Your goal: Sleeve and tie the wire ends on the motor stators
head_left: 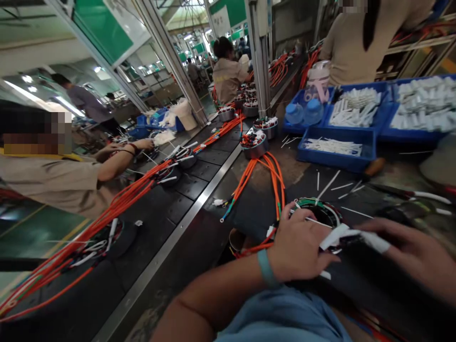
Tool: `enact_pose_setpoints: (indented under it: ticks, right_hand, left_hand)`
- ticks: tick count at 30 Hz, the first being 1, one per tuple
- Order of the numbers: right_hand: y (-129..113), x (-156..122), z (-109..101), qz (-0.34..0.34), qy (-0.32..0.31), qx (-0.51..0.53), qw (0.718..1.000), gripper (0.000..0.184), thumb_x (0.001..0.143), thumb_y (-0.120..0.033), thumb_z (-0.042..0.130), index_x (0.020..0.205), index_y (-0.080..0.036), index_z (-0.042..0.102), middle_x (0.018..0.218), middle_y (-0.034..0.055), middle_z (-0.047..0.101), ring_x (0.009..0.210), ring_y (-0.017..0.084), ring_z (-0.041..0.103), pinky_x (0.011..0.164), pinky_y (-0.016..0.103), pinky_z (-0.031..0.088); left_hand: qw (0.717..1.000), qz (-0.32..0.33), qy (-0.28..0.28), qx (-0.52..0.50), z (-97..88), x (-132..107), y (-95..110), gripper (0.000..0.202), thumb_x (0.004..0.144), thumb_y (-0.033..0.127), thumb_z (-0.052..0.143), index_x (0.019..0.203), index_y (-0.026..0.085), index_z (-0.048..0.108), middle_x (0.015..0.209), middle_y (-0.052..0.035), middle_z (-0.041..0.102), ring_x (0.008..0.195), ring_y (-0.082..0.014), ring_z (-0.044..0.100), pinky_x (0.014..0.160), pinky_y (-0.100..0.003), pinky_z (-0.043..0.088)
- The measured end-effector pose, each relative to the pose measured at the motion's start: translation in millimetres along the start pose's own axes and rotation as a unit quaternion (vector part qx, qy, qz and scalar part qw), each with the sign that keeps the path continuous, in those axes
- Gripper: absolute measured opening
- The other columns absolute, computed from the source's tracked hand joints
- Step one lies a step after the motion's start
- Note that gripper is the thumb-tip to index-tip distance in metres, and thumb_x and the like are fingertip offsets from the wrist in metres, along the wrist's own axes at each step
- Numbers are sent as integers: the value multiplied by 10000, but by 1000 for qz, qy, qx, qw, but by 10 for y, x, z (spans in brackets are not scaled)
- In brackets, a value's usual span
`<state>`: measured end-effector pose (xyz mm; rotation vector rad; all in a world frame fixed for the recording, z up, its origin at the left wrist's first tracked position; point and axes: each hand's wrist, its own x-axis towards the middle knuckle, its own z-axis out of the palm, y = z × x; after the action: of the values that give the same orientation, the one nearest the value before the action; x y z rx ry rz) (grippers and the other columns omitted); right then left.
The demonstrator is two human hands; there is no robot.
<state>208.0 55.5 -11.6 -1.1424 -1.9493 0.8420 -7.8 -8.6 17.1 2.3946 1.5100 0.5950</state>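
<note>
In front of me lies a round motor stator (328, 209) with green, white and dark windings round its rim. My left hand (297, 242), with a teal band on the wrist, is closed over its near left side, fingers across the rim and thumb below. My right hand (415, 249) pinches a white strip (377, 240), perhaps tape or sleeving, at the stator's near right side; its fingertips are blurred. The strip's other end lies by my left thumb. Orange leads (261, 246) come out beside my left hand. My palm hides part of the stator.
Blue bins (337, 159) of white sleeves stand at the back right, near blue-capped bottles (313, 111). Another stator (254, 145) with orange leads sits ahead. A metal rail (199, 202) borders the conveyor (167, 228) carrying wired stators. A co-worker's arm (117, 164) reaches in from the left.
</note>
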Motion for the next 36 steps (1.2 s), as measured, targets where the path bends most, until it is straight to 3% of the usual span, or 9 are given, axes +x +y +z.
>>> enact_pose_setpoints:
  ticks: [3, 6, 12, 17, 26, 30, 32, 34, 36]
  right_hand:
    - [19, -427, 141, 32, 4, 1, 999, 152, 671, -362, 615, 792, -352, 707, 745, 34, 723, 601, 248, 669, 491, 317, 513]
    - [3, -609, 259, 55, 39, -26, 997, 174, 685, -327, 587, 826, -336, 688, 756, 3, 721, 608, 235, 666, 482, 308, 511]
    - [-139, -308, 166, 55, 8, 40, 998, 212, 766, -354, 573, 889, -258, 717, 863, 42, 710, 791, 228, 650, 724, 353, 521]
    - [-258, -99, 180, 194, -74, 220, 953, 266, 748, -400, 610, 859, -192, 733, 566, 11, 618, 458, 123, 544, 454, 247, 462]
    - [-139, 189, 221, 162, -134, 248, 946, 253, 745, -362, 609, 849, -169, 736, 445, -45, 493, 399, 60, 412, 401, 165, 328]
    - [-92, 72, 225, 186, -135, 270, 935, 294, 775, -395, 590, 929, -179, 718, 488, -36, 529, 432, 82, 448, 429, 186, 371]
    - [-139, -98, 216, 176, -82, 258, 946, 296, 810, -377, 564, 1018, -207, 689, 628, -2, 616, 529, 117, 537, 505, 224, 448]
    - [-232, -299, 226, 129, 61, 177, 974, 257, 838, -314, 544, 1061, -243, 650, 772, 17, 650, 653, 143, 588, 613, 257, 491]
    - [-360, -463, 282, 20, 170, 47, 984, 222, 840, -245, 537, 1044, -253, 625, 845, 27, 646, 748, 159, 602, 685, 277, 500]
  left_hand:
    - [997, 69, -30, 33, -87, 72, -133, 262, 751, 364, 678, 979, 240, 645, 942, -1, 693, 1164, -238, 464, 1132, -520, 81]
    - [998, 46, -14, 38, -143, 68, -211, 264, 746, 357, 692, 985, 255, 647, 981, -4, 685, 1223, -255, 424, 1123, -554, 69]
    - [999, -19, 44, -25, -8, 4, -191, 225, 717, 312, 720, 903, 208, 647, 910, -34, 666, 1126, -249, 499, 1048, -481, 284]
    - [997, 21, 71, -29, -25, 25, -213, 204, 760, 253, 665, 953, 197, 629, 895, -38, 658, 1093, -257, 507, 1044, -509, 278]
    - [997, 13, 64, -28, -5, 90, -222, 138, 738, 226, 675, 862, 197, 622, 851, -26, 660, 1077, -256, 523, 1045, -504, 287]
    - [996, 26, 79, -31, -154, -17, -268, 321, 787, 270, 627, 1101, 212, 592, 1106, -68, 626, 1186, -274, 459, 1054, -509, 305]
    - [984, 7, 178, -8, -252, -198, -360, 386, 815, 245, 586, 1198, 234, 542, 1262, -76, 527, 1240, -277, 406, 1066, -496, 308]
    - [966, -32, 258, 1, -291, -424, -492, 317, 837, 187, 544, 1145, 260, 564, 1209, -53, 535, 1164, -239, 474, 1019, -438, 384]
    - [976, -65, 203, -44, -246, -619, -629, 270, 866, 165, 498, 1110, 254, 572, 1068, -33, 597, 994, -185, 571, 888, -347, 481]
